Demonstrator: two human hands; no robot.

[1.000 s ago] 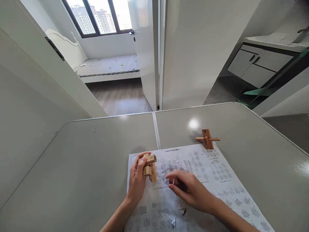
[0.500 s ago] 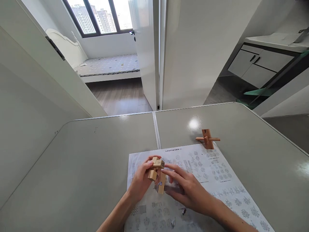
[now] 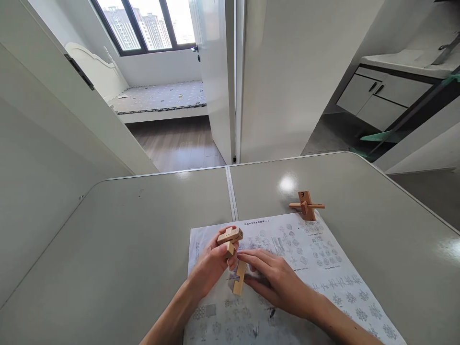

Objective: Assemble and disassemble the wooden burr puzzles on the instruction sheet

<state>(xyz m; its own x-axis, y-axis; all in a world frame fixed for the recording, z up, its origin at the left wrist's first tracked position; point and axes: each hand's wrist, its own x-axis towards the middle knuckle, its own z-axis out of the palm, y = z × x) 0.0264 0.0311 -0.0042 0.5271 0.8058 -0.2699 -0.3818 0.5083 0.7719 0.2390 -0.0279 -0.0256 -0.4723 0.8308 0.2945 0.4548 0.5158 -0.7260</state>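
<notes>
Two hands, one printed sheet, one wooden cross

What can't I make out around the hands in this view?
All in the head view:
Underside of the wooden blocks: hidden by the left hand.
Upper end of the notched stick: hidden by the right hand.
Diagrams on the paper sheet: too small to read.
Sheet's near edge: cut off by the picture's bottom edge.

My head-worn view faces forward and down, close over the glossy grey round-cornered counter, with the black-framed glass window far beyond.
</notes>
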